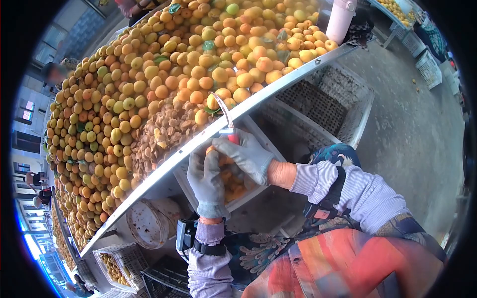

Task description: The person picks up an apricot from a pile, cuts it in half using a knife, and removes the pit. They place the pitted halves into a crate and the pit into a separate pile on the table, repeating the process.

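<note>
My right hand (248, 156), in a grey glove, is closed round a red-handled tool (232, 137) with a metal collar and a thin curved blade or loop that points up over the table edge. Close beside it, my gloved left hand (204, 174) has its fingers curled round an apricot (210, 149), of which only a little orange shows. Below both hands stands a white crate (258, 188) with orange apricot pieces (232, 185) in it. Just past the metal table rim (198, 136) lies a heap of brown apricot stones (166, 126).
Whole apricots (119, 107) cover the table. Under it are an empty white crate (348, 94), a dirty white bucket (149, 223) and a crate of small yellowish pieces (117, 265). A pink bottle (341, 20) stands at the table's far corner. Other people are at the left.
</note>
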Demonstrator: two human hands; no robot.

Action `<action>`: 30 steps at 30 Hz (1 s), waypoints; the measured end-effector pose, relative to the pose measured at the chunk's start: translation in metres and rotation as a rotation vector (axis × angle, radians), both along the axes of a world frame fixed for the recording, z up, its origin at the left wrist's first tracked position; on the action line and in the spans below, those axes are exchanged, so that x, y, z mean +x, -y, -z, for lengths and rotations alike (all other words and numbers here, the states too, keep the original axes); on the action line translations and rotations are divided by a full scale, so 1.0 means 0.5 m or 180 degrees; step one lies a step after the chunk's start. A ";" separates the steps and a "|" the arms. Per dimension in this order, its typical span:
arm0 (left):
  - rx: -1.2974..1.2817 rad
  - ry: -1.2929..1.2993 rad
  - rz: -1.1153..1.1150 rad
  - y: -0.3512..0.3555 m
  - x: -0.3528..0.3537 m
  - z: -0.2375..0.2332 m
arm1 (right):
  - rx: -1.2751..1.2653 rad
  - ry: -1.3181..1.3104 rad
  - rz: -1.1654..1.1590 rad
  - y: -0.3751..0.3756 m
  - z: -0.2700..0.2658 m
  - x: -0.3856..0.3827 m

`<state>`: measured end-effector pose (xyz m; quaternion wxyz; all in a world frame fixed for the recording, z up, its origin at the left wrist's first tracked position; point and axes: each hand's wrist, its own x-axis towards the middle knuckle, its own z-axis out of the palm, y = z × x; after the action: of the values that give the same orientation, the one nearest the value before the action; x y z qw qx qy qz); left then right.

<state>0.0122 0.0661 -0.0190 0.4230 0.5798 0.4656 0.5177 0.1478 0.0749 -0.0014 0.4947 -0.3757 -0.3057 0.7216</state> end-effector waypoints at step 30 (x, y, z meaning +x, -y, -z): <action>-0.0774 0.0755 -0.0086 -0.023 -0.048 0.050 | 0.0777 0.1208 0.0428 -0.038 0.003 0.036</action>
<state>-0.0117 0.0776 -0.0441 0.5350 0.4529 0.4794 0.5280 0.1660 0.0940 -0.0028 0.5170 -0.4615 -0.4525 0.5611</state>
